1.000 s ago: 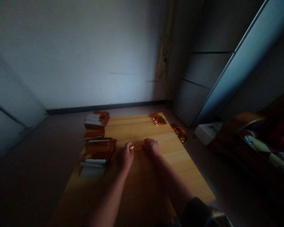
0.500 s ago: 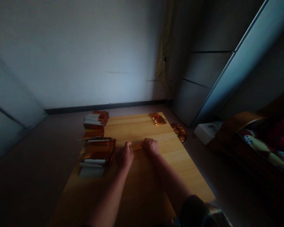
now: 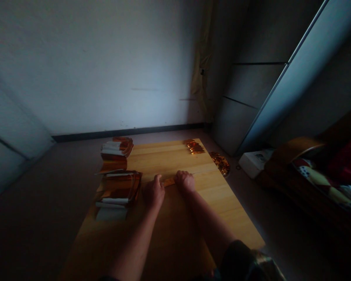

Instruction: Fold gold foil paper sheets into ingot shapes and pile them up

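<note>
Orange foil strip (image 3: 169,182) lies across the pale wooden board (image 3: 222,203), about midway along its width and nearer the far edge, with only a short stretch showing between my operator's two hands. The left hand (image 3: 154,192) and right hand (image 3: 185,182) are both curled, knuckles up, closed down over the strip's ends. From the head camera I cannot tell whether they are pinching the foil or only pressing it against the wood.

Over the last second the hands have drawn slightly closer together and less foil shows between them, so more of the strip now sits hidden beneath them.

Just left of the left hand, a stack of folded orange foil (image 3: 118,187) rests at the board's left edge, with white paper strips (image 3: 111,203) at its near end. A second foil stack (image 3: 115,153) sits behind it at the far left corner. A small crumpled foil pile (image 3: 194,146) lies at the far edge of the board, and a foil heap (image 3: 220,164) sits on the floor just past the right edge.

Further right, I can make out a white box (image 3: 254,162) on the floor, beside a patterned cloth (image 3: 318,183). A dark patterned sleeve (image 3: 240,259) enters the view at the bottom.
</note>
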### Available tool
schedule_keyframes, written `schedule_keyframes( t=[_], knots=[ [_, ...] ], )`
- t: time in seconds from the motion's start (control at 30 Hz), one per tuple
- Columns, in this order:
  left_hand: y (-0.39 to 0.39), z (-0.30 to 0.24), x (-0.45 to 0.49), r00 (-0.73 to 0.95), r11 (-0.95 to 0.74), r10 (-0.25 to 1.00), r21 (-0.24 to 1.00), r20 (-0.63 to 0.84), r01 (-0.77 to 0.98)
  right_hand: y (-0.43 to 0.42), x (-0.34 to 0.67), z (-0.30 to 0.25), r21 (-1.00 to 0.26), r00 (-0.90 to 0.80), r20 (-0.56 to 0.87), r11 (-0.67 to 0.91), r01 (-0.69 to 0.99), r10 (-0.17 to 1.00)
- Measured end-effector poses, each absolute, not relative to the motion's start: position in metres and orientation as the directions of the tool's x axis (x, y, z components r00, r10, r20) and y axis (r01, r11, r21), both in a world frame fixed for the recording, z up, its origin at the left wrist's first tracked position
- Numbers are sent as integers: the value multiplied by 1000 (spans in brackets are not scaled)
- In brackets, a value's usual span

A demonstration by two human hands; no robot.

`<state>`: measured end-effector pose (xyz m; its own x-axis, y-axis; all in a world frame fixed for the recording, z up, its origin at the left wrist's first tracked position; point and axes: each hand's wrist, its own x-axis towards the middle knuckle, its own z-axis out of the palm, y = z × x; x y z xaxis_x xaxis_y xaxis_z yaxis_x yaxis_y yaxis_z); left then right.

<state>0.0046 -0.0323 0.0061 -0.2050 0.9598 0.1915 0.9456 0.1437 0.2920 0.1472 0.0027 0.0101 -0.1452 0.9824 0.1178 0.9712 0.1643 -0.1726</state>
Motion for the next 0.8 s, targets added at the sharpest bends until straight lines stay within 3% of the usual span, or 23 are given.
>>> schedule_keyframes(
  t=[0.5, 0.6, 0.7, 0.8],
  knots=[
    [-40, 14, 11, -123, 83, 972, 197, 201, 977, -3, 144, 13, -215, -61, 155, 94, 972, 986],
    [-42, 15, 12, -99, 68, 966, 137, 238, 988, -5, 145, 14, -184, -149, 176, 181, 966, 973],
    [-41, 14, 12, -38, 18, 974, 89, 223, 996, -6, 146, 14, -177, -220, 127, 241, 954, 967],
    [-36, 13, 10, -7, -6, 983, 73, 183, 997, -3, 146, 16, -206, -157, 52, 165, 965, 986]
  ],
)
